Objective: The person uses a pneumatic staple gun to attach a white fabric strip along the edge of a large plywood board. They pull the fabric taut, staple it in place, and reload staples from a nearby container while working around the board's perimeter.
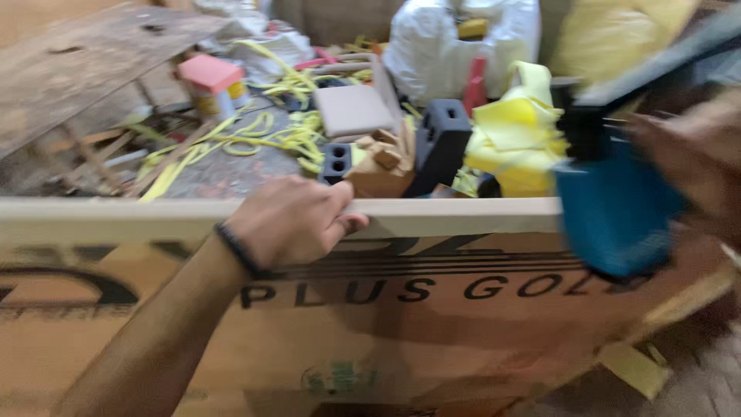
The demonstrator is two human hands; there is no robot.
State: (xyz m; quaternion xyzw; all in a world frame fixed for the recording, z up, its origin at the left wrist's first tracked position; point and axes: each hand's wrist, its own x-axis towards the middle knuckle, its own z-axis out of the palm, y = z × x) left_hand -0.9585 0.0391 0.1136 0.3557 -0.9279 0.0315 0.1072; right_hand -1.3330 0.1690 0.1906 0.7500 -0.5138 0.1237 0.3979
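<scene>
One large brown plywood board with dark printing [401,309] stands on edge across the view, and the left hand [289,220] clamps its pale top edge, fingers curled over it. The blurred right hand [698,158] holds one blue-and-black power tool [617,201] against the board's right end; I cannot tell its grip. Beyond lie two black foam blocks [440,143], tangled yellow straps [270,135], one pink-lidded can [210,85] and a white sack [455,42].
</scene>
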